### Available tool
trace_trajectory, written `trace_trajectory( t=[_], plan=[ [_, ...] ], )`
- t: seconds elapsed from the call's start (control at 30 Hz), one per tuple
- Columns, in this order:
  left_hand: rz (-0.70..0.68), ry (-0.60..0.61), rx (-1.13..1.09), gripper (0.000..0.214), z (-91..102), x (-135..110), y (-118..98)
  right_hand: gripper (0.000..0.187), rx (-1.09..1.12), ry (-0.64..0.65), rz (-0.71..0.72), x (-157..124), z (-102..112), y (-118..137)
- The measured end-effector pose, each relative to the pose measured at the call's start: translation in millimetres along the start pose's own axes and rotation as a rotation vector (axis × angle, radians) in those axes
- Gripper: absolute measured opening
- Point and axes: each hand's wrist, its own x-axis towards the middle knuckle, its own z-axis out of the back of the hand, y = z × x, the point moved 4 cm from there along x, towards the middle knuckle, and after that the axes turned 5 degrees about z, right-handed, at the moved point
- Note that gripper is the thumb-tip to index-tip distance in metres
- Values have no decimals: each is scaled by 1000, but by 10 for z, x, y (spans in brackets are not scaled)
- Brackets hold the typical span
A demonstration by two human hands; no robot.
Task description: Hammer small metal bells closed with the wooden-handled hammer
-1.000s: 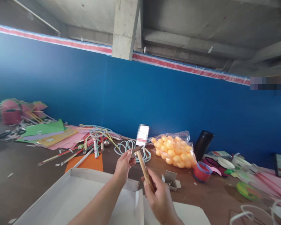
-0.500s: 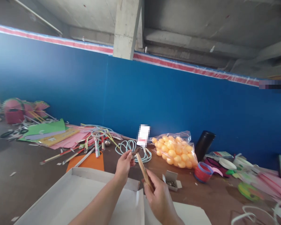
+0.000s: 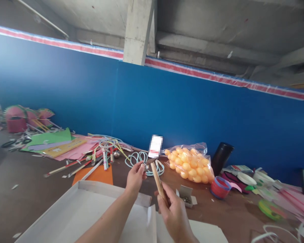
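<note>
My left hand point(image 3: 134, 178) pinches a small shiny silver bell-like ball point(image 3: 146, 166) between thumb and fingertips. My right hand point(image 3: 172, 210) is wrapped round the lower end of a flat light-wood stick point(image 3: 157, 179), which slants up and to the left. The stick's top end is just right of the silver ball, with a small gap between them. Behind both hands lies a coil of pale blue cord point(image 3: 138, 158). A small open carton point(image 3: 190, 199) of tiny metal pieces stands beside my right hand.
A white open box point(image 3: 66, 212) lies under my left forearm. Beyond are a clear bag of orange balls point(image 3: 187, 165), a black cylinder point(image 3: 221, 157), a red and blue tape roll point(image 3: 220, 187) and a pixelated white card point(image 3: 155, 146). Coloured paper point(image 3: 50, 137) and brushes crowd the left.
My right hand and the stick have shifted slightly right, so the stick's tip has come away from the silver ball. My left hand stays almost still.
</note>
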Motion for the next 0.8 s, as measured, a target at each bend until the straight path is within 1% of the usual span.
trace_trajectory(
  t=[0.1,0.2,0.3,0.4,0.53,0.7,0.8],
  plan=[
    [21,0,-38,51,-1,11,25,37,-9,27,6,12,-6,7],
    [10,14,-72,52,-11,0,11,38,-10,42,-3,12,-10,6],
    [-1,34,-75,50,-31,-26,-20,37,-2,31,-19,6,-6,-7],
    [24,32,-73,51,-45,-44,-27,38,0,3,-41,5,9,-27],
    [22,36,-18,53,-54,-51,-36,39,6,-14,-62,8,20,-49],
    [-43,7,113,47,-29,-46,-66,42,29,-50,-30,-2,28,-14],
    [-64,0,138,46,-15,-41,-66,41,14,-47,-29,2,26,3]
  ],
)
